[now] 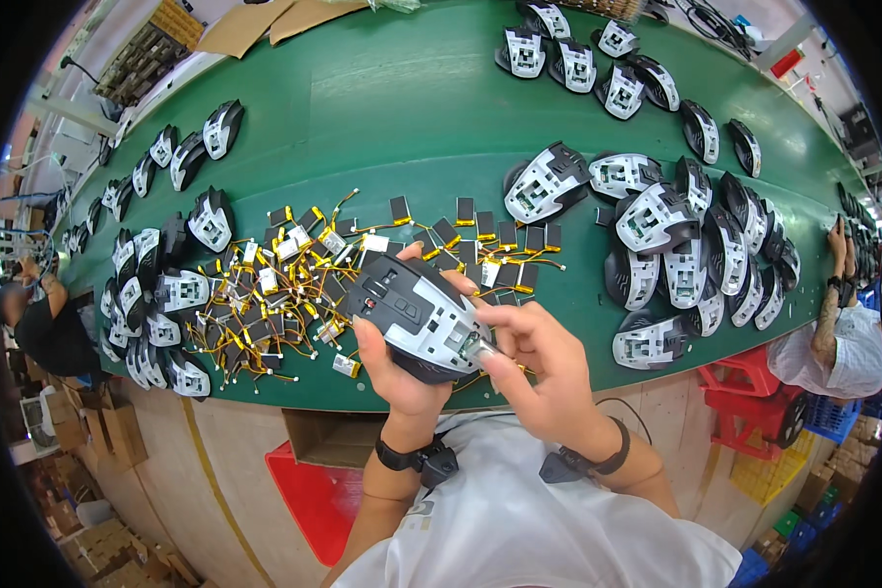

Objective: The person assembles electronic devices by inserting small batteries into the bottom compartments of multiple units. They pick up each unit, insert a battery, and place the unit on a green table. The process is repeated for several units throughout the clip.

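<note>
My left hand (402, 377) is wrapped around a black and silver-grey mouse-shaped housing (402, 312), held tilted above the table's near edge. Cut-outs and a small green part show in its silver side. At the end of the housing nearest my right side, my right hand (544, 367) pinches a small shiny piece (476, 350) between thumb and index finger. That piece lies against an opening in the housing; the fingertips partly hide it. Just beyond my left hand spreads a loose pile of small flat battery packs (274, 294) with thin wires and yellow tape.
More such housings stand on the green table (363, 108): a cluster on the right (657, 220), a group on the left (147, 294), others at the back. Below the edge are a red stool (314, 500) and a cardboard box (333, 439). People sit at far left and right.
</note>
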